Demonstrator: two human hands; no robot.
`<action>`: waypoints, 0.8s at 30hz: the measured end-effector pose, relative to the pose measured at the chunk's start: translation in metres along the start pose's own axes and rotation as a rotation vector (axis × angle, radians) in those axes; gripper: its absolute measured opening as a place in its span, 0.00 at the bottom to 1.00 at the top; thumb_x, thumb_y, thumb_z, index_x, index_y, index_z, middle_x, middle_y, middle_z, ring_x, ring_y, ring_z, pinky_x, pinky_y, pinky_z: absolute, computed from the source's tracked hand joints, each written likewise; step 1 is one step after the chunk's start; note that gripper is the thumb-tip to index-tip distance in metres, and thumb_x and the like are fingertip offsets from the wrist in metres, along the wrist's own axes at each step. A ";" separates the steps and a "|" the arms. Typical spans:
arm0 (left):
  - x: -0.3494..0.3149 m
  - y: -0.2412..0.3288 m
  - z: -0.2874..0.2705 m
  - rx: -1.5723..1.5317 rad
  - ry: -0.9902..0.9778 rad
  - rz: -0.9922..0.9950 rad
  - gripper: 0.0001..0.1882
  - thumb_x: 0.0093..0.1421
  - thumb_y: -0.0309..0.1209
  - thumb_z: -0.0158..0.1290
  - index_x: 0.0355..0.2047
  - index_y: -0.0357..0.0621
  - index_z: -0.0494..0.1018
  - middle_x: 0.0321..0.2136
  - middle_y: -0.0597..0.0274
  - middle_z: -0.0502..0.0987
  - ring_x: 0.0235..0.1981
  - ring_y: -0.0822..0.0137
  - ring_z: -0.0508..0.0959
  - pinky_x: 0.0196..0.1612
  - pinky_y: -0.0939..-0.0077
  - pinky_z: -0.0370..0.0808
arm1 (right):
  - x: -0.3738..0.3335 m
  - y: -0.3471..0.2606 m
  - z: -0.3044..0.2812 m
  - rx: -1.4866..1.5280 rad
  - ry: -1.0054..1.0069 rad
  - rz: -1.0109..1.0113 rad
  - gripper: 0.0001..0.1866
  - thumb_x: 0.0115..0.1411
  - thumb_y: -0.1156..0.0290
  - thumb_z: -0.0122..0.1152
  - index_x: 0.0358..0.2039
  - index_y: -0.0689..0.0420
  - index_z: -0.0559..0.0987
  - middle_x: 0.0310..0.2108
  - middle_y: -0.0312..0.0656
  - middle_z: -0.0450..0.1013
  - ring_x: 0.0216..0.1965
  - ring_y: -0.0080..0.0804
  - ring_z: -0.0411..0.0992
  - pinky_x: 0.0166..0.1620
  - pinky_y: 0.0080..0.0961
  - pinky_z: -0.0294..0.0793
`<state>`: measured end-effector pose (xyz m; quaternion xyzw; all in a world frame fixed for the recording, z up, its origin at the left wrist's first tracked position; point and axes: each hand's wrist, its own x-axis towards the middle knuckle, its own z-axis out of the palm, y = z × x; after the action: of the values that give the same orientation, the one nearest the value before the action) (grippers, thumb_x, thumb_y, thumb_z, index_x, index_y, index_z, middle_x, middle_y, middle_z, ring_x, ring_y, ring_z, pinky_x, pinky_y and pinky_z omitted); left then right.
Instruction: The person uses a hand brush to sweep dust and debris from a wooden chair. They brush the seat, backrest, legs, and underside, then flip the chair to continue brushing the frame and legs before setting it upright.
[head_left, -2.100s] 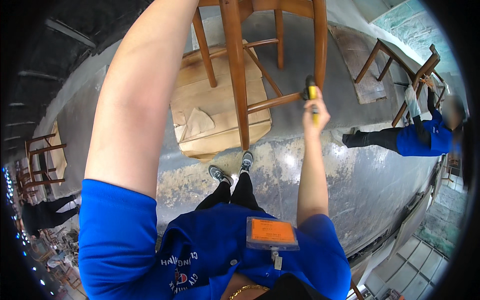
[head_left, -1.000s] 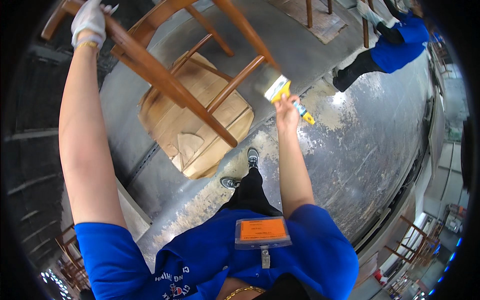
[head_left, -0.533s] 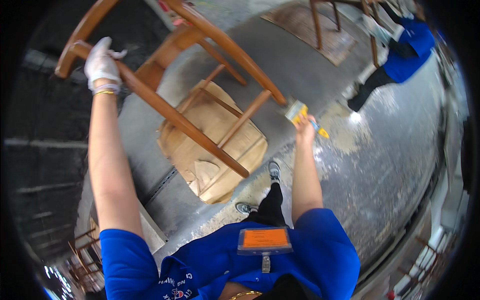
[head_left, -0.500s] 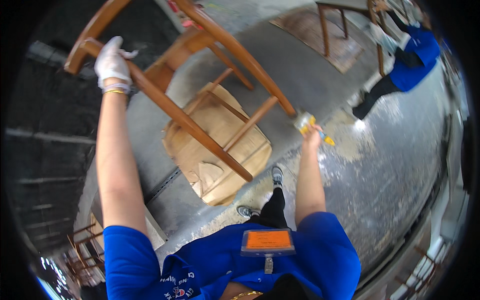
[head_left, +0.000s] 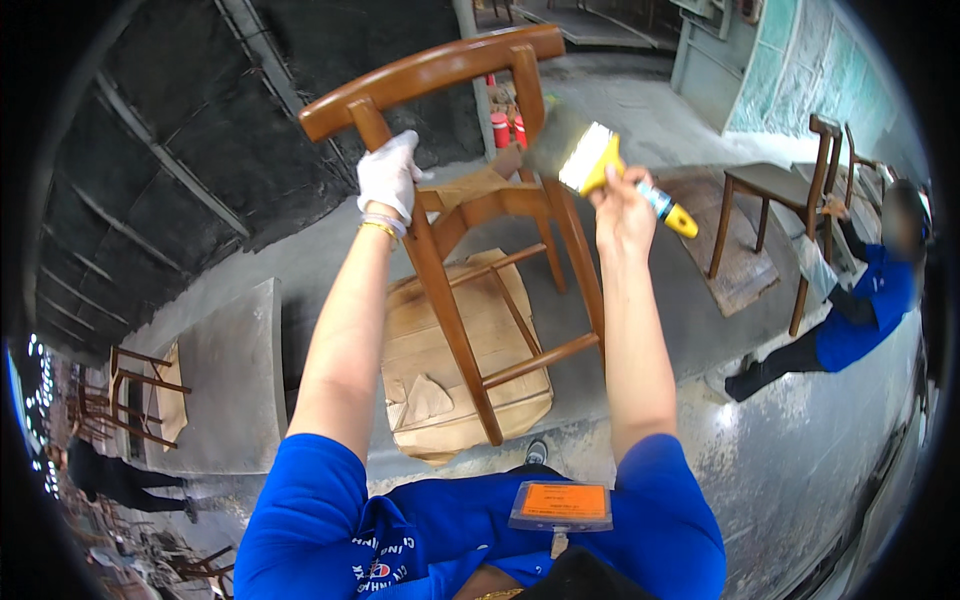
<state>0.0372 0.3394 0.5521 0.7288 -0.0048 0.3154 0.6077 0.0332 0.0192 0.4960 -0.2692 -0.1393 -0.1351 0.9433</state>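
Note:
A brown wooden chair frame point(head_left: 440, 300) stands tilted before me, its curved top rail point(head_left: 430, 75) at the far end. My left hand point(head_left: 390, 178), in a white glove, is closed round the left back post just below that rail. My bare right hand point(head_left: 625, 215) grips a paintbrush point(head_left: 605, 160) by its yellow and blue handle. The brush's dark, blurred end is beside the right back post; whether it touches the wood I cannot tell. Beneath the chair lies a worn piece of cardboard point(head_left: 420, 340), partly hidden by the legs.
At the right, a co-worker in blue point(head_left: 870, 300) handles another chair point(head_left: 770, 185) over a brown mat point(head_left: 720, 240). Red containers point(head_left: 502, 130) stand behind my chair. A grey board point(head_left: 235, 370) and smaller chairs point(head_left: 145, 385) are at the left, with another person point(head_left: 110, 475) beyond. Dark panels point(head_left: 200, 130) line the far left.
My view has shifted. The brush has gone from the lower end of the chair's right side up towards the top rail. My left hand keeps its hold on the post.

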 end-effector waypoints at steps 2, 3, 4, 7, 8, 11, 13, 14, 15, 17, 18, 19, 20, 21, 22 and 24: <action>-0.005 0.002 0.001 -0.059 -0.007 -0.002 0.14 0.63 0.35 0.59 0.31 0.34 0.81 0.16 0.61 0.74 0.19 0.69 0.76 0.33 0.70 0.80 | 0.038 -0.006 0.056 -0.081 -0.153 -0.303 0.13 0.59 0.88 0.63 0.29 0.54 0.72 0.57 0.51 0.76 0.56 0.37 0.75 0.57 0.37 0.76; -0.006 0.003 0.001 -0.037 -0.004 -0.015 0.13 0.63 0.35 0.61 0.29 0.35 0.82 0.16 0.63 0.75 0.20 0.71 0.76 0.30 0.72 0.76 | 0.056 -0.004 0.084 -0.479 -0.174 -0.687 0.12 0.59 0.90 0.61 0.26 0.58 0.74 0.63 0.57 0.72 0.63 0.42 0.72 0.60 0.37 0.74; -0.008 0.001 0.001 -0.037 0.015 0.032 0.14 0.63 0.35 0.60 0.28 0.35 0.82 0.16 0.64 0.75 0.19 0.72 0.75 0.29 0.72 0.76 | 0.066 0.002 0.108 -0.679 -0.124 -0.907 0.09 0.55 0.88 0.63 0.24 0.59 0.76 0.60 0.60 0.74 0.63 0.44 0.73 0.60 0.35 0.74; -0.008 -0.010 0.002 -0.141 0.013 -0.069 0.13 0.62 0.35 0.62 0.38 0.36 0.78 0.25 0.61 0.79 0.22 0.72 0.77 0.29 0.73 0.79 | 0.050 0.033 0.168 -1.020 -0.296 -0.949 0.05 0.48 0.81 0.64 0.24 0.56 0.78 0.55 0.56 0.79 0.55 0.46 0.80 0.54 0.30 0.77; -0.006 -0.015 0.002 -0.125 0.029 -0.055 0.13 0.62 0.35 0.62 0.38 0.36 0.78 0.25 0.60 0.79 0.22 0.72 0.77 0.29 0.73 0.78 | 0.032 0.045 0.183 -1.147 -0.373 -0.963 0.05 0.46 0.80 0.63 0.24 0.56 0.79 0.52 0.53 0.80 0.52 0.47 0.81 0.51 0.29 0.78; -0.001 -0.024 0.004 -0.249 0.034 0.140 0.12 0.64 0.34 0.60 0.39 0.36 0.77 0.26 0.59 0.79 0.22 0.71 0.76 0.28 0.71 0.77 | -0.017 0.085 0.219 -0.831 -0.731 -0.541 0.07 0.46 0.84 0.58 0.24 0.57 0.79 0.50 0.52 0.81 0.54 0.47 0.79 0.54 0.32 0.76; -0.001 -0.020 0.006 -0.185 0.019 0.096 0.11 0.64 0.33 0.60 0.38 0.36 0.76 0.25 0.59 0.79 0.22 0.69 0.77 0.27 0.70 0.77 | -0.020 0.082 0.226 -0.613 -0.846 -0.298 0.07 0.47 0.86 0.59 0.24 0.59 0.80 0.48 0.51 0.82 0.58 0.41 0.76 0.61 0.35 0.72; -0.004 -0.016 0.004 -0.066 0.008 0.065 0.11 0.63 0.33 0.60 0.37 0.36 0.75 0.25 0.60 0.79 0.22 0.69 0.77 0.26 0.70 0.77 | -0.014 0.075 0.222 -0.540 -0.640 -0.230 0.07 0.49 0.85 0.64 0.25 0.57 0.82 0.50 0.48 0.82 0.56 0.38 0.77 0.62 0.36 0.71; -0.008 -0.011 0.004 -0.234 -0.006 -0.091 0.13 0.62 0.35 0.62 0.35 0.36 0.75 0.24 0.61 0.78 0.21 0.69 0.77 0.27 0.69 0.79 | 0.005 0.059 0.216 -0.564 -0.472 -0.160 0.09 0.49 0.86 0.66 0.25 0.55 0.81 0.49 0.45 0.81 0.53 0.37 0.77 0.61 0.38 0.71; -0.015 0.000 0.004 -0.186 0.027 -0.161 0.15 0.61 0.37 0.63 0.36 0.36 0.75 0.24 0.62 0.77 0.20 0.71 0.76 0.27 0.70 0.80 | 0.043 0.021 0.192 -0.504 -0.276 -0.183 0.11 0.50 0.90 0.62 0.23 0.56 0.78 0.47 0.46 0.81 0.49 0.37 0.79 0.58 0.34 0.75; -0.016 0.002 0.005 -0.228 0.039 -0.156 0.15 0.61 0.37 0.63 0.36 0.36 0.76 0.24 0.62 0.77 0.20 0.71 0.77 0.27 0.70 0.80 | 0.058 0.014 0.184 -0.610 -0.168 -0.488 0.10 0.49 0.89 0.55 0.24 0.58 0.79 0.40 0.48 0.81 0.40 0.36 0.80 0.48 0.30 0.80; -0.015 0.002 0.005 -0.227 0.047 -0.175 0.14 0.61 0.36 0.63 0.37 0.37 0.76 0.24 0.62 0.78 0.21 0.71 0.77 0.28 0.70 0.80 | 0.065 0.012 0.178 -0.746 -0.089 -0.743 0.12 0.51 0.92 0.56 0.23 0.59 0.77 0.54 0.54 0.79 0.54 0.40 0.78 0.57 0.37 0.78; -0.013 -0.003 0.007 -0.215 0.048 -0.195 0.14 0.61 0.36 0.63 0.37 0.37 0.76 0.25 0.61 0.78 0.22 0.70 0.77 0.29 0.71 0.81 | 0.067 0.019 0.178 -0.832 -0.095 -0.810 0.12 0.50 0.90 0.56 0.24 0.56 0.78 0.54 0.54 0.80 0.54 0.41 0.80 0.55 0.35 0.79; -0.010 -0.011 0.007 -0.219 0.048 -0.161 0.13 0.61 0.35 0.63 0.38 0.38 0.77 0.25 0.61 0.79 0.23 0.70 0.78 0.29 0.71 0.81 | 0.058 0.029 0.177 -1.027 -0.182 -0.953 0.11 0.48 0.88 0.59 0.25 0.55 0.78 0.52 0.52 0.81 0.51 0.44 0.81 0.51 0.36 0.80; -0.005 -0.022 0.008 -0.183 0.058 -0.116 0.13 0.62 0.36 0.63 0.39 0.39 0.77 0.26 0.61 0.80 0.25 0.70 0.78 0.31 0.70 0.81 | 0.038 0.052 0.187 -1.222 -0.264 -1.089 0.11 0.46 0.86 0.61 0.26 0.54 0.79 0.51 0.51 0.82 0.48 0.46 0.82 0.46 0.36 0.81; 0.004 -0.051 0.011 -0.142 0.066 0.072 0.13 0.63 0.36 0.61 0.41 0.40 0.77 0.29 0.60 0.81 0.29 0.69 0.80 0.34 0.69 0.81 | -0.001 0.105 0.229 -1.216 -0.410 -1.145 0.12 0.45 0.83 0.66 0.28 0.50 0.79 0.49 0.47 0.82 0.47 0.49 0.82 0.44 0.39 0.81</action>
<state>0.0659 0.3443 0.5081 0.6724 -0.0333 0.3600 0.6458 0.0233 0.2299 0.6329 -0.6352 -0.3247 -0.5901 0.3779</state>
